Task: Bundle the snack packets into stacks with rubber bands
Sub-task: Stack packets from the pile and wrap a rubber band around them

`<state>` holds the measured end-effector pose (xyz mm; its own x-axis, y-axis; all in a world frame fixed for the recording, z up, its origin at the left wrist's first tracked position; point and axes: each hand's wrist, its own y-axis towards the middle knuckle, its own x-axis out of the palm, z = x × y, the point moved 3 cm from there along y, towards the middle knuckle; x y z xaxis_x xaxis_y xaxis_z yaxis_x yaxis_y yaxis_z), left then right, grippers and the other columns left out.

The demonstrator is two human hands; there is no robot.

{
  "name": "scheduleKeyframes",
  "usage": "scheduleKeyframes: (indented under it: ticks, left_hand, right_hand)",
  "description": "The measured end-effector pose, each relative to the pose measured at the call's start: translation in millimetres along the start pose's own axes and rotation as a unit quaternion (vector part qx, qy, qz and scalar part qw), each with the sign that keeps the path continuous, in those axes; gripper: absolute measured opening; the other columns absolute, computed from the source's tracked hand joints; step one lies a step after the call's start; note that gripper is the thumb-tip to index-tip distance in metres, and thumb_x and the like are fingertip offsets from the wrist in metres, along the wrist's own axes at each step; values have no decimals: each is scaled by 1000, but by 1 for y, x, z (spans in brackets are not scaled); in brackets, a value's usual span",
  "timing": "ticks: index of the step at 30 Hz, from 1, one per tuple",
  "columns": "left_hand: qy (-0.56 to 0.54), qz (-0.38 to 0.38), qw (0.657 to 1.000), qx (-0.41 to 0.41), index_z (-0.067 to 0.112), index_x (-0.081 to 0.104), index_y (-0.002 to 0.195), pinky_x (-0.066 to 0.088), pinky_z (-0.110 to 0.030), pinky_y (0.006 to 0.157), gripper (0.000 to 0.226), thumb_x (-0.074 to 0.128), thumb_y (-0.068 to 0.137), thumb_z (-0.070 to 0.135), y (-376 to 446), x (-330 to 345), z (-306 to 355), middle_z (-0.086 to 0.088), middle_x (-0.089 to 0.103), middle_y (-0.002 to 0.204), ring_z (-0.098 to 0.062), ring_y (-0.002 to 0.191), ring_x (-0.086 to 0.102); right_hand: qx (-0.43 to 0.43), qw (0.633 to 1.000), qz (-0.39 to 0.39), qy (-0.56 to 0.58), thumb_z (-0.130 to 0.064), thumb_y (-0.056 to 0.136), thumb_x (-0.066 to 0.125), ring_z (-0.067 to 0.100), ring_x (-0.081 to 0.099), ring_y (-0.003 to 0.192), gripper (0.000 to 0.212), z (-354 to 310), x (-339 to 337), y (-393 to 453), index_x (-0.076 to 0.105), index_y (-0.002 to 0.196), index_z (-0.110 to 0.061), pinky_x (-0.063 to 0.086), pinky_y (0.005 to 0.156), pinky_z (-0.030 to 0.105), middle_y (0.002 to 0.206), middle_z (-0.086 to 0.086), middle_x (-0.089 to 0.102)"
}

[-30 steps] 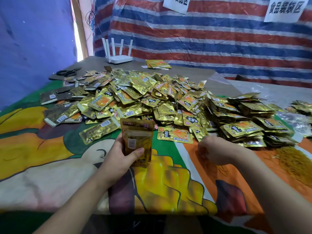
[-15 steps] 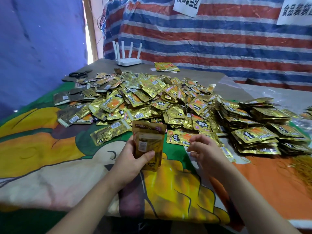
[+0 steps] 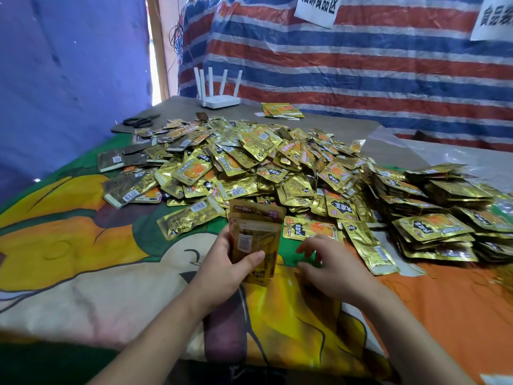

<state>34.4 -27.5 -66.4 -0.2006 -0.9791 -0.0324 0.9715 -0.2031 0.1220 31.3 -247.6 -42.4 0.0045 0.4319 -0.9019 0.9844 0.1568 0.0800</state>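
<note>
Nearest the camera, two bare forearms reach over the cartoon-print cloth (image 3: 83,287) covering the tabletop. The left hand (image 3: 224,276) has a firm grip on a small stack of snack packets (image 3: 256,240), held upright on edge, thumb across the front and fingers behind. Just beside it, the right hand (image 3: 330,269) hovers low over the cloth, grip released, fingers loosely spread and grasping nothing. Just past the hands, a single gold packet (image 3: 309,228) lies flat, another (image 3: 191,216) to its left. Behind them sprawls the big loose heap of gold packets (image 3: 249,165), and to its right sit tidier piled stacks (image 3: 441,215). Farther back, black scissors (image 3: 140,121) on the left, a white router (image 3: 219,100) with antennas up, a few packets (image 3: 281,110) apart, and the striped tarp (image 3: 361,65) wall.
</note>
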Motion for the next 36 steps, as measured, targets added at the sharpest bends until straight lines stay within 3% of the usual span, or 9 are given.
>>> scheduleKeyframes:
  ticks: [3,7,13,16,18,21,26,29,36]
  left_hand:
    - [0,1,1000,1,34,51,115,54,-19,83,43,74,83,17,0,0,-1,19,71,107,-3,104,67]
    - [-12,11,1000,2,32,51,116,54,-26,89,44,74,82,18,0,-1,-2,14,72,108,-6,105,67]
    - [-9,2,1000,1,32,50,115,53,-15,79,43,74,82,20,1,0,-1,22,71,105,-1,101,67]
    - [-16,5,1000,5,33,50,115,53,-15,79,49,74,72,34,0,0,0,23,71,106,-1,102,67]
    - [-17,5,1000,4,33,50,116,53,-15,80,51,73,71,36,-1,0,0,23,70,107,-1,102,67]
    - [-13,4,1000,1,33,50,115,51,-12,77,43,74,81,23,-1,0,-1,24,70,106,1,100,67]
    - [-8,8,1000,4,35,50,114,51,-12,78,42,73,84,17,0,0,-2,25,70,105,1,100,67]
    - [-8,10,1000,2,35,50,116,51,-12,80,43,74,84,19,0,-1,-2,23,70,108,0,103,66]
    - [5,10,1000,-4,38,49,116,52,-13,82,49,73,74,38,-2,-1,-1,24,69,108,1,104,65]
  right_hand:
    - [-37,993,-81,-77,-28,96,63,12,50,102,18,-9,2,2,62,113,-26,40,79,20,109,-9,49]
    - [-29,993,-101,-57,-34,98,61,9,48,92,8,-5,-3,3,56,102,-29,36,73,21,104,-10,48]
    - [-27,982,-164,-87,-29,96,63,8,51,95,11,4,-10,1,56,89,-33,43,75,17,105,-11,48]
    - [-20,994,-107,-23,-25,98,60,3,52,86,18,6,-6,0,53,83,-33,39,64,12,96,-13,53]
    - [40,987,-14,156,-19,97,64,7,58,79,14,9,-5,-3,58,86,-27,43,59,12,86,-8,63]
    - [137,866,55,477,0,90,65,13,62,67,16,7,6,-9,63,97,-15,49,55,20,75,1,68]
    - [178,649,67,736,-1,69,68,16,63,61,35,-8,14,-6,60,102,-9,51,52,19,82,11,67]
    - [187,590,80,781,-3,70,67,10,57,52,37,-14,12,-5,58,105,-10,41,43,14,79,7,61]
    - [135,535,63,832,-14,81,63,2,36,34,21,-13,2,-13,54,98,-21,26,40,17,76,-4,64]
